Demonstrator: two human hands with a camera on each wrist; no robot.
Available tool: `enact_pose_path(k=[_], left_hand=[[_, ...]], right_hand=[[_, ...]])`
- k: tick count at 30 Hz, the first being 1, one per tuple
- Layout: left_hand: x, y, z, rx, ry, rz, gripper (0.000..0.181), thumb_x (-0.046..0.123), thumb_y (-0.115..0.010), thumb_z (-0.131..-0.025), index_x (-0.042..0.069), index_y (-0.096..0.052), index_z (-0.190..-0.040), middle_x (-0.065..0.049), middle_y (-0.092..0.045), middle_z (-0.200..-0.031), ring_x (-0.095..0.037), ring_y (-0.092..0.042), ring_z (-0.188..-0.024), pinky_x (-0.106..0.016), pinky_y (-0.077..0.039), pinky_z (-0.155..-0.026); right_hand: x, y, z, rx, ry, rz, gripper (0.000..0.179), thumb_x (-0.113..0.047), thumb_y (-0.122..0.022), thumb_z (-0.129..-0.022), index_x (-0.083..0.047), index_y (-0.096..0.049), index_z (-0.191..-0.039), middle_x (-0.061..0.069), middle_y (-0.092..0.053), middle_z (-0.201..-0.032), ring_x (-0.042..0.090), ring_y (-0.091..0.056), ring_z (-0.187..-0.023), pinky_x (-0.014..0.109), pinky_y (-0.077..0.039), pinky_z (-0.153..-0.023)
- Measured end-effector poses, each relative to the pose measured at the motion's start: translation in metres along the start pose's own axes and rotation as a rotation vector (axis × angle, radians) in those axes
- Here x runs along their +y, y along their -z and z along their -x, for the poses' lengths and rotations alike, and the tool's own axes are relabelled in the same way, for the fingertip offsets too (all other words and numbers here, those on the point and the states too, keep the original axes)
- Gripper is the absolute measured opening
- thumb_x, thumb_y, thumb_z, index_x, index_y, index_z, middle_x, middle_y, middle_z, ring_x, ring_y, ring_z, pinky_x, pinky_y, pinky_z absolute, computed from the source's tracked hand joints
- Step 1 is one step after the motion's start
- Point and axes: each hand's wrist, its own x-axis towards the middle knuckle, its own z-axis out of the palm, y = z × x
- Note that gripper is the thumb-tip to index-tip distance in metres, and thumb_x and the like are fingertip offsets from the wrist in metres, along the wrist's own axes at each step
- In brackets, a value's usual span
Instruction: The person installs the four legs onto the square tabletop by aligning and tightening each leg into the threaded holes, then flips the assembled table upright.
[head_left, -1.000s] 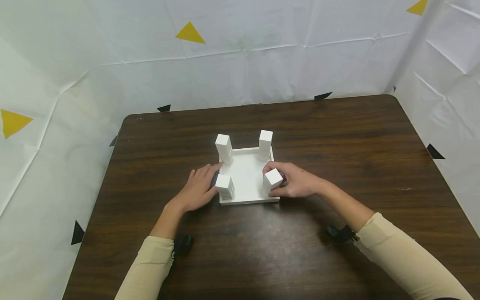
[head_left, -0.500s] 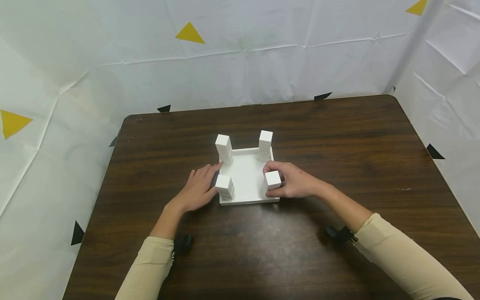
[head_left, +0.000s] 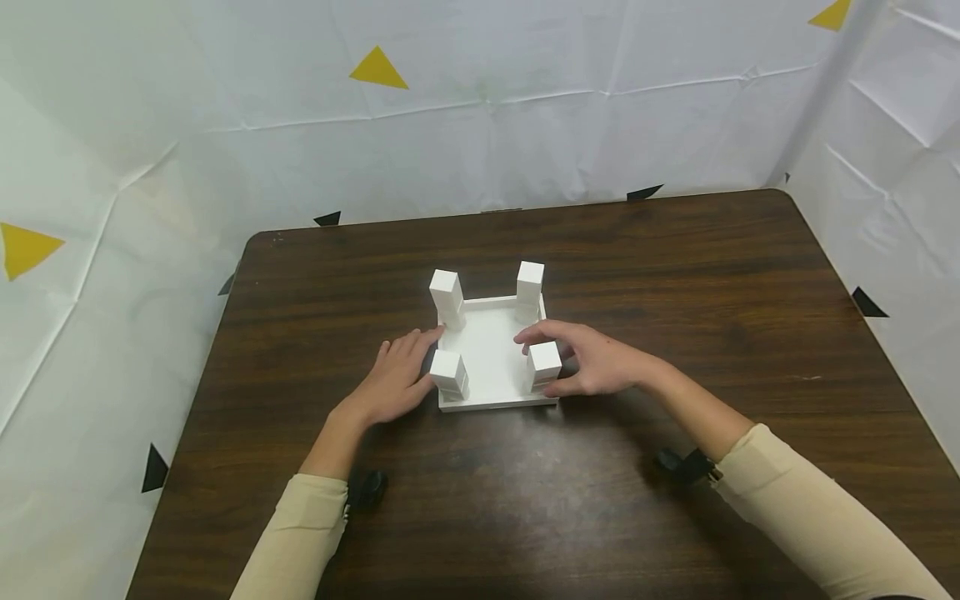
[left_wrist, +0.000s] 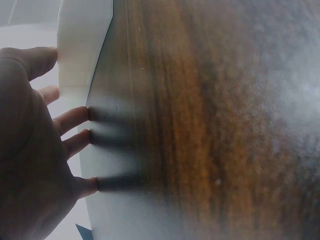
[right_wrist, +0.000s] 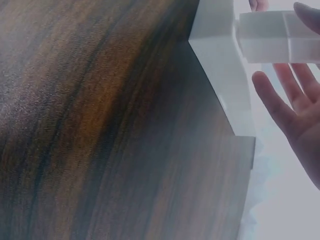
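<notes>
A shallow white square tray with a raised rim lies on the table, a square white post standing at each corner. My right hand surrounds the near right post with fingers spread, the thumb low beside its base. In the right wrist view, gaps show between most of the fingers and this post, which has a seam around it. My left hand lies flat along the tray's left side, index fingertip at the rim and thumb by the near left post. The left wrist view shows its straight fingertips on the tabletop.
Two more posts rise at the back, a far left post and a far right post. Brown wood-grain table surrounds the tray. White sheeting with yellow and black triangles stands behind and at both sides.
My right hand has turned the near right post slightly, then loosened its grip; the fingers now spread away from it. The left hand has stayed in place.
</notes>
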Motion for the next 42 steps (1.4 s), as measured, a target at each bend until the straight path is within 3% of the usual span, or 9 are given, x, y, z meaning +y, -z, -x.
enact_pose_path(k=[7,12,15,24,32,42], left_hand=[[-0.0011,-0.0004,0.0002,0.004,0.002,-0.007,0.067,0.032,-0.044,-0.098,0.025,-0.016,-0.157,-0.011,-0.025,-0.158,-0.029,-0.017,-0.147,-0.064,-0.008,-0.113],[-0.0003,0.0002,0.0004,-0.003,0.002,0.001,0.067,0.034,-0.044,-0.098,0.024,-0.016,-0.157,-0.012,-0.025,-0.158,-0.030,-0.017,-0.147,-0.064,-0.007,-0.113],[0.0000,0.0004,0.0004,-0.005,0.006,0.001,0.066,0.034,-0.044,-0.099,0.024,-0.015,-0.157,-0.012,-0.024,-0.158,-0.030,-0.017,-0.147,-0.064,-0.007,-0.113],[0.0015,0.0024,0.0016,0.003,0.000,0.010,0.066,0.032,-0.046,-0.099,0.023,-0.018,-0.157,-0.013,-0.026,-0.158,-0.031,-0.018,-0.147,-0.065,-0.008,-0.113],[0.0016,0.0019,0.0017,0.010,-0.008,0.015,0.066,0.031,-0.046,-0.098,0.022,-0.018,-0.157,-0.014,-0.026,-0.157,-0.032,-0.019,-0.146,-0.066,-0.008,-0.112],[-0.0063,-0.0049,-0.0014,0.004,-0.007,0.030,0.066,0.034,-0.043,-0.098,0.027,-0.015,-0.157,-0.011,-0.024,-0.158,-0.030,-0.016,-0.147,-0.064,-0.005,-0.113]], right_hand=[[0.0029,0.0034,-0.0007,-0.113,0.093,-0.039,0.065,0.010,-0.064,-0.085,-0.011,-0.047,-0.143,0.003,-0.050,-0.144,0.021,-0.045,-0.131,0.041,-0.041,-0.103],[0.0057,0.0025,-0.0004,-0.146,0.110,-0.114,0.059,0.014,-0.059,-0.086,-0.008,-0.051,-0.140,0.006,-0.053,-0.141,0.034,-0.048,-0.127,0.035,-0.040,-0.104],[0.0058,0.0028,-0.0003,-0.151,0.105,-0.117,0.054,0.013,-0.059,-0.087,-0.009,-0.055,-0.137,0.009,-0.057,-0.136,0.032,-0.051,-0.124,0.036,-0.040,-0.103],[0.0062,0.0027,-0.0008,-0.151,0.071,-0.107,0.045,0.006,-0.064,-0.089,-0.010,-0.059,-0.131,0.011,-0.061,-0.129,0.019,-0.055,-0.116,0.041,-0.041,-0.101],[0.0068,0.0013,-0.0017,-0.138,0.028,-0.204,0.042,0.008,-0.069,-0.085,0.001,-0.059,-0.125,0.018,-0.059,-0.124,0.022,-0.056,-0.112,0.047,-0.043,-0.101],[0.0064,-0.0010,-0.0015,-0.057,-0.016,-0.122,0.041,-0.003,-0.079,-0.081,-0.011,-0.061,-0.116,0.005,-0.060,-0.110,0.022,-0.060,-0.099,0.040,-0.051,-0.092]])
